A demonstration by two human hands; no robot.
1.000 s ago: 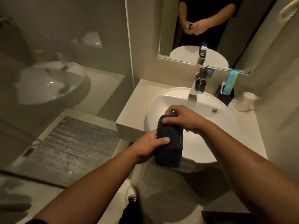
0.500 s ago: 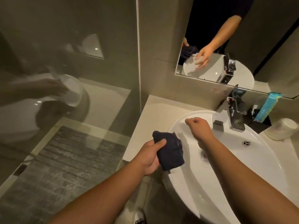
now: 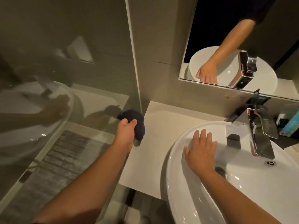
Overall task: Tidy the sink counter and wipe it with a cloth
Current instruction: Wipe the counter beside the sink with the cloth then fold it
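a dim, tiled bathroom seen from above. the glass shower screen point(image 3: 64, 78) fills the left side and carries faint reflections of the basin and an arm; a grey slatted mat point(image 3: 53, 162) lies on the floor behind it. a mirror point(image 3: 226, 29) hangs on the back wall, showing the basin, the tap and a forearm in a dark sleeve. below it runs the pale sink counter point(image 3: 155, 143), its left end bare and meeting the glass. the white oval basin point(image 3: 178, 199) sits on the counter at right, with a chrome faucet point(image 3: 255, 139) at its back edge and the drain point(image 3: 220, 171) partly covered by the wrist.

the left arm reaches forward over the counter's left edge. the left hand point(image 3: 125, 135) is clenched around a dark cloth point(image 3: 137, 123), bunched up, held right by the glass edge above the counter's far-left part; whether the cloth touches the counter cannot be told. the right hand point(image 3: 200, 151) lies flat and spread, grasping nothing, palm down on the basin's inner left slope near the rim.

a teal packet point(image 3: 291, 126) and a small dark box point(image 3: 281, 118) stand at the far right behind the faucet; any print on them is too blurred to read.
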